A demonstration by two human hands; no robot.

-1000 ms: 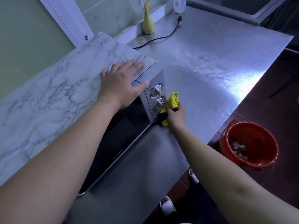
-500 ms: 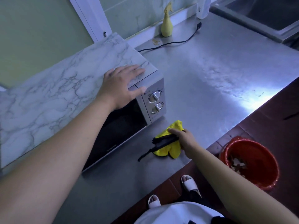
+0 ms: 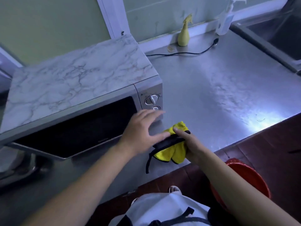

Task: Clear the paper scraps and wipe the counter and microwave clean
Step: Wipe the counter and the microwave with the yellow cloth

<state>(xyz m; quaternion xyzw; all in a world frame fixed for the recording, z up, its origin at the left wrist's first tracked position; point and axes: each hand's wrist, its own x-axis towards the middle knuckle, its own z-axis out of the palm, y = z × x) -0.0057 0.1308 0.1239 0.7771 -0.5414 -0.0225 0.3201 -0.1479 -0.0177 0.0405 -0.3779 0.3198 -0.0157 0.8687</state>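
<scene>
A person stands at a steel counter, seen from above their own arms. Their right hand grips a bunched yellow cloth with black trim, fingers curled round it and the forefinger laid along its top. The cloth sits low over the counter's front edge, just beside the front right corner of the microwave, and a black strip of its trim trails down onto the steel.

The left hand is spread flat with straight fingers in front of the microwave's lower dial, holding nothing. Its thumb reaches towards the cloth's black edge; the view is too blurred to tell whether they touch.

The microwave has a marble-patterned top and a dark door. On the floor to the right stands a red bucket, partly hidden by the right forearm. At the back wall are a yellow spray bottle and a black cable.
</scene>
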